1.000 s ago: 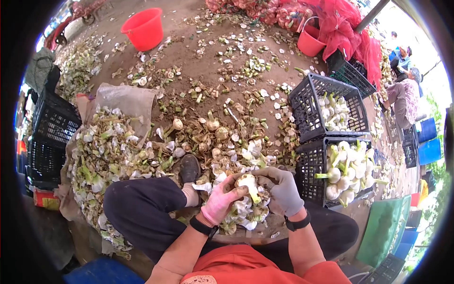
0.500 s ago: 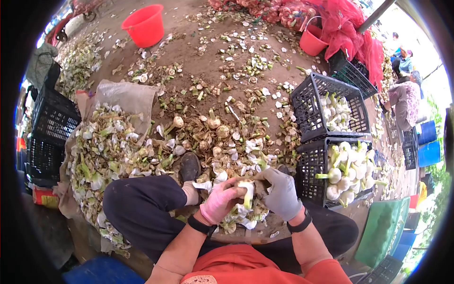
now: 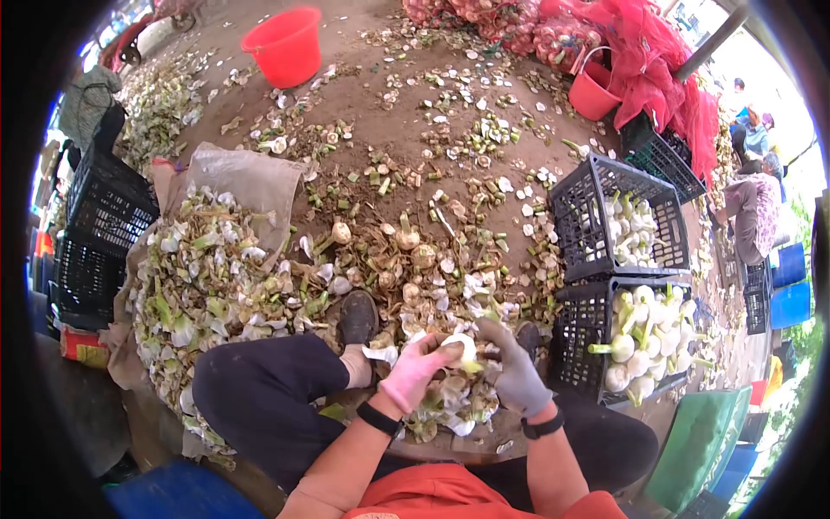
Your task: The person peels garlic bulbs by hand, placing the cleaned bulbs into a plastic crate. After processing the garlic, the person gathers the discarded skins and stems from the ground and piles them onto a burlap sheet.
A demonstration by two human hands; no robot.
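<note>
My left hand [image 3: 417, 368], in a pink glove, is closed on a garlic bulb [image 3: 468, 349] with white skin and a green stem pointing down. Just right of the bulb, my right hand [image 3: 519, 374] in a grey glove is curved with its fingers apart, and I see nothing held in it. Below both hands lies a heap of peeled garlic skins [image 3: 445, 398] between my legs. Soiled garlic bulbs [image 3: 423, 255] lie among the scraps ahead of my shoes.
To the right, a black crate [image 3: 581, 333] holds cleaned garlic bulbs [image 3: 644, 342]; another crate [image 3: 579, 221] stands behind it. Skins pile on a cloth [image 3: 246, 182] at left. A red tub [image 3: 284, 52], a red bucket [image 3: 593, 93] and net sacks [image 3: 562, 43] stand farther off. A person [image 3: 754, 208] sits at right.
My right hand has moved slightly away from the garlic bulb, its fingers more spread. More white shows on the bulb in my left hand. The view has shifted a little.
</note>
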